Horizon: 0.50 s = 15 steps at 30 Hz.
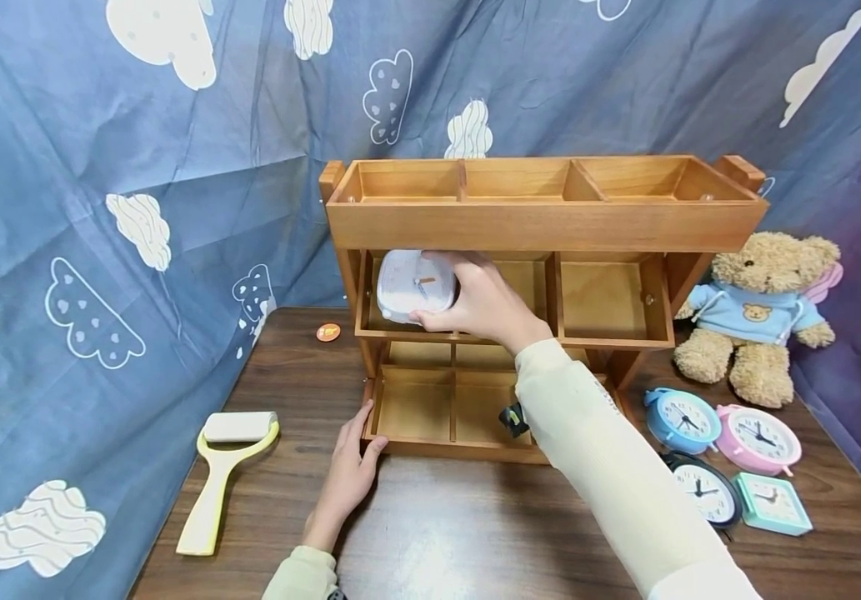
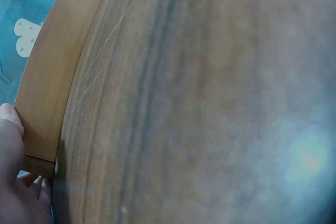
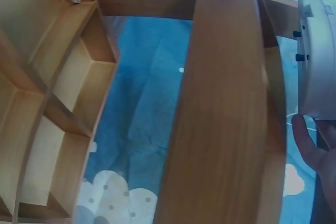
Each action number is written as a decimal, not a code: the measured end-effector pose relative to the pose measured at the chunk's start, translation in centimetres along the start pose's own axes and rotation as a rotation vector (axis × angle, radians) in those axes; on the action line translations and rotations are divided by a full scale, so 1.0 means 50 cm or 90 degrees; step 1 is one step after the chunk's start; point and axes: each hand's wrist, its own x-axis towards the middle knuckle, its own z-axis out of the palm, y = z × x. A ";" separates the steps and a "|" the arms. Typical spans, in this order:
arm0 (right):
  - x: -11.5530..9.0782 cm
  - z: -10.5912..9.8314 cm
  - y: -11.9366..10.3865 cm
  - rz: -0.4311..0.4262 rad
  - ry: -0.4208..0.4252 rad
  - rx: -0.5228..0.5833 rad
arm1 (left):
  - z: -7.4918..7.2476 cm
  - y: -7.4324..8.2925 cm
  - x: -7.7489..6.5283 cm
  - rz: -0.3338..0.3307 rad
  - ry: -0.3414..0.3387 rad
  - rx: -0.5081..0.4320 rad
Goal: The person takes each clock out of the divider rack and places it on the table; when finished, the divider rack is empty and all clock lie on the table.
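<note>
My right hand (image 1: 486,302) grips a small white alarm clock (image 1: 403,287) by its right side, thumb below and fingers above. The clock is in front of the left compartment of the middle tier of a wooden three-tier rack (image 1: 543,227); whether it touches the rack I cannot tell. From the right wrist view, the back edge of the clock (image 3: 319,72) shows with small dark knobs. At the rack's lower left corner, my left hand (image 1: 346,477) holds the bottom tier between thumb and fingers. The left wrist view shows that thumb on the front board (image 2: 52,93).
Blue (image 1: 683,421), pink (image 1: 758,439), black (image 1: 703,490) and mint-green clocks (image 1: 773,503) lie right of the rack. Behind them sits a teddy bear (image 1: 756,308). A yellow-handled roller (image 1: 212,492) and an orange disc (image 1: 328,332) lie to the left. A blue cloth (image 1: 265,108) hangs behind.
</note>
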 end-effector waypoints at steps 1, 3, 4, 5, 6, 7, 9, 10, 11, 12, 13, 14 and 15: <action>-0.002 -0.003 -0.003 -0.002 0.002 -0.005 | 0.000 0.000 0.000 -0.002 -0.001 -0.001; -0.010 -0.011 -0.007 -0.010 0.015 -0.006 | 0.000 -0.001 0.000 -0.004 -0.001 -0.002; -0.016 -0.016 -0.008 -0.018 0.026 -0.007 | 0.000 -0.001 -0.001 -0.005 -0.001 -0.003; -0.024 -0.022 -0.007 -0.029 0.041 -0.009 | -0.001 -0.001 -0.001 -0.005 -0.001 -0.004; -0.032 -0.028 -0.005 -0.041 0.057 -0.014 | -0.001 -0.001 -0.001 -0.006 0.000 -0.005; -0.041 -0.034 -0.003 -0.053 0.073 -0.020 | -0.001 -0.001 0.000 -0.006 0.001 -0.005; -0.063 -0.049 0.004 -0.072 0.101 -0.024 | -0.002 -0.001 0.000 -0.005 0.003 -0.005; -0.075 -0.057 0.008 -0.083 0.115 -0.029 | -0.002 -0.002 0.001 -0.005 0.003 -0.004; -0.089 -0.065 0.013 -0.093 0.127 -0.032 | -0.002 -0.001 0.001 -0.004 0.003 -0.003; -0.103 -0.073 0.018 -0.100 0.138 -0.036 | -0.002 -0.001 0.002 -0.004 0.003 -0.002; -0.118 -0.082 0.022 -0.106 0.147 -0.037 | -0.002 -0.001 0.002 -0.007 0.002 -0.002; -0.135 -0.091 0.026 -0.114 0.154 -0.038 | -0.002 -0.001 0.002 -0.007 0.002 -0.001; -0.154 -0.100 0.032 -0.118 0.160 -0.042 | -0.001 0.000 0.003 -0.008 0.001 0.000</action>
